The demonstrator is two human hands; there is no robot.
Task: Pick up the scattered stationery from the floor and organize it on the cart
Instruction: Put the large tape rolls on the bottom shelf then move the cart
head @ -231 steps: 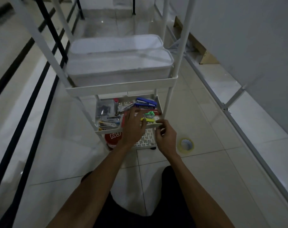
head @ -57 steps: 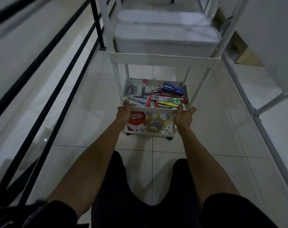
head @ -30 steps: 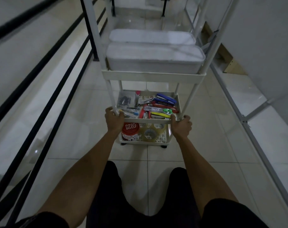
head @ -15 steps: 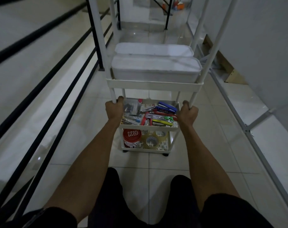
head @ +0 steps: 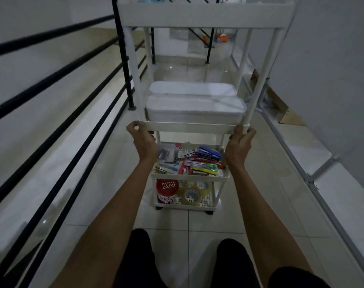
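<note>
A tall white cart [head: 189, 127] stands on the tiled floor ahead of me. My left hand [head: 142, 139] grips the left front corner of a middle shelf; my right hand [head: 239, 142] grips the right front corner at the post. That shelf holds two white lidded boxes [head: 194, 110]. The shelf below carries mixed stationery [head: 190, 164]: a blue stapler [head: 209, 152], pens, markers, a clear case. The bottom shelf has a red tub marked KD [head: 167, 191] and clear tape rolls [head: 191, 196].
A black railing [head: 58, 113] runs along the left. A white wall with a metal floor frame [head: 301, 163] lines the right. Cardboard pieces [head: 289, 117] lie by the wall. A staircase [head: 199, 44] is at the far end. My knees show at the bottom.
Both hands climbed from the stationery shelf's front corners, up the posts, to the shelf with the white boxes. The view rose, and the cart's top shelf is now in sight.
</note>
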